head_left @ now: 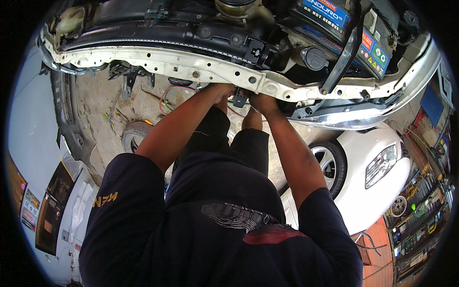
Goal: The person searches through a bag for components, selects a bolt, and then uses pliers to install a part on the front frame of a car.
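A cream-painted metal crossbar (165,62) runs across the open front of a car. Both my arms reach down to its middle. My left hand (222,90) is tucked against the lower edge, its fingers hidden by the bar. Close beside it, my right hand (262,101) also goes in under the edge, and its fingers are out of sight too. Between the two hands a small black bracket (240,99) hangs below the bar. Whatever either hand touches behind the bar cannot be seen.
Behind the bar lie the black radiator top (162,36), a capped filler neck (313,58) and a battery (330,28). A headlight (344,116) sits at right, above a white car (368,186). A loose tyre (131,136) and a black bumper (69,107) are at left.
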Action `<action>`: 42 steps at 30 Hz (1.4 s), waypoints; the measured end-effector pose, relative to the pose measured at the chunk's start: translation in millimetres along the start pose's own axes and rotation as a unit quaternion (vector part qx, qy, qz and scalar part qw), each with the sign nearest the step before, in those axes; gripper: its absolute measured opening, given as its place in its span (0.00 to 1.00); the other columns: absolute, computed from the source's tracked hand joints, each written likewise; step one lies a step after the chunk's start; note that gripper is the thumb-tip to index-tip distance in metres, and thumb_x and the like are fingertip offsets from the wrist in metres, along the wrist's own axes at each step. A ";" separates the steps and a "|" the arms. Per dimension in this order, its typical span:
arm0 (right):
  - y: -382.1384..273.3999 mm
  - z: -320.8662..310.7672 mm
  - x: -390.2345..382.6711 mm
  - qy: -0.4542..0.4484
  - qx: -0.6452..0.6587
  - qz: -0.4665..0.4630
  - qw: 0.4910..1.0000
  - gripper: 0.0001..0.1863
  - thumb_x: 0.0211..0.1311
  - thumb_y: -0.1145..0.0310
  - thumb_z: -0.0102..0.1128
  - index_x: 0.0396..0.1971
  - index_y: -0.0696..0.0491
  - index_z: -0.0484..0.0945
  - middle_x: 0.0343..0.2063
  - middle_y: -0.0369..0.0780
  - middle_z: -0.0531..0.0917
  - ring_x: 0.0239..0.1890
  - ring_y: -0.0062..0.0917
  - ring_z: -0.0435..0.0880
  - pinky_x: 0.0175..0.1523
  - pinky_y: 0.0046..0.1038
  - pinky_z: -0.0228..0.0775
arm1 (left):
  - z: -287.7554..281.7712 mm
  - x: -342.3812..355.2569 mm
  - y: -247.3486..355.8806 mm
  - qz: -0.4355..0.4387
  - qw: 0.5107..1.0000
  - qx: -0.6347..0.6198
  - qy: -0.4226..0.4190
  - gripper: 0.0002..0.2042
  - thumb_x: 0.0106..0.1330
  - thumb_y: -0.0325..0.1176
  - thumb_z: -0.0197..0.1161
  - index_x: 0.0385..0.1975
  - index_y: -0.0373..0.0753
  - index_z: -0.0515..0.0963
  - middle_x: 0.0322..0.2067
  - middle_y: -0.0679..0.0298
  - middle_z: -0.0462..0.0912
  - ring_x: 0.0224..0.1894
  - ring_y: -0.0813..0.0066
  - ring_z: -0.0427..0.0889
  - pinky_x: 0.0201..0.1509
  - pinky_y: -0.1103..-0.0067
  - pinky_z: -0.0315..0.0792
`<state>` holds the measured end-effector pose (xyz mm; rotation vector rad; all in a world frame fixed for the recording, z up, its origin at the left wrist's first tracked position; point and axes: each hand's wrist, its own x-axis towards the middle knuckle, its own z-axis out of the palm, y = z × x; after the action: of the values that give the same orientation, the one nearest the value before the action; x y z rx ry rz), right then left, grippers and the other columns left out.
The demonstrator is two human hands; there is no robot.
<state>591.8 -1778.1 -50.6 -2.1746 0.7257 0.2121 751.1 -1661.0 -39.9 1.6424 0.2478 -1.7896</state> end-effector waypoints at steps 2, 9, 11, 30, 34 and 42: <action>1.9 3.8 4.0 -0.008 0.003 0.006 1.000 0.21 0.60 0.58 0.69 0.52 0.49 0.82 0.48 0.44 0.85 0.54 0.43 0.81 0.61 0.44 0.71 | 0.9 0.9 0.9 0.000 1.000 0.000 0.005 0.20 0.68 0.24 0.65 0.60 0.37 0.75 0.58 0.58 0.79 0.62 0.64 0.76 0.65 0.68 0.70; -6.6 -13.8 6.1 -0.035 0.005 -0.027 0.999 0.20 0.63 0.60 0.70 0.54 0.49 0.82 0.51 0.46 0.86 0.56 0.42 0.82 0.60 0.42 0.73 | 3.0 1.2 1.2 0.009 1.000 -0.007 0.027 0.21 0.67 0.24 0.65 0.60 0.37 0.75 0.58 0.58 0.79 0.62 0.64 0.76 0.65 0.68 0.70; -9.9 -16.0 6.7 -0.044 -0.028 -0.013 0.999 0.20 0.63 0.59 0.69 0.53 0.49 0.83 0.50 0.45 0.86 0.55 0.42 0.83 0.59 0.42 0.73 | 3.0 -0.1 0.5 0.012 0.999 -0.010 0.031 0.21 0.67 0.24 0.65 0.60 0.37 0.75 0.58 0.58 0.79 0.62 0.64 0.76 0.65 0.67 0.70; 0.3 -15.2 7.7 -0.055 -0.096 -0.014 0.994 0.29 0.63 0.43 0.67 0.60 0.42 0.79 0.56 0.44 0.83 0.61 0.42 0.79 0.65 0.45 0.69 | 10.6 -8.9 -22.6 0.044 0.975 -0.208 0.063 0.17 0.68 0.20 0.62 0.56 0.33 0.75 0.51 0.56 0.81 0.53 0.64 0.83 0.58 0.70 0.79; -12.5 -17.6 9.5 -0.070 -0.124 -0.005 0.990 0.21 0.68 0.49 0.59 0.54 0.43 0.81 0.52 0.42 0.84 0.58 0.43 0.80 0.63 0.44 0.70 | -2.5 -1.5 -53.6 0.152 0.969 -0.195 0.018 0.13 0.75 0.31 0.61 0.55 0.34 0.74 0.48 0.55 0.83 0.46 0.63 0.87 0.48 0.68 0.83; 12.6 2.8 4.2 -0.027 -0.101 -0.012 0.994 0.17 0.66 0.59 0.58 0.51 0.47 0.82 0.50 0.45 0.85 0.54 0.45 0.82 0.60 0.46 0.72 | 16.5 -1.6 -41.6 0.180 0.964 -0.183 0.073 0.16 0.74 0.34 0.62 0.57 0.33 0.73 0.46 0.57 0.84 0.45 0.64 0.88 0.46 0.69 0.83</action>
<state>588.3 -1784.0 -62.3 -2.3578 0.6711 0.3423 713.1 -1638.7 -47.9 1.4442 0.3032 -1.2668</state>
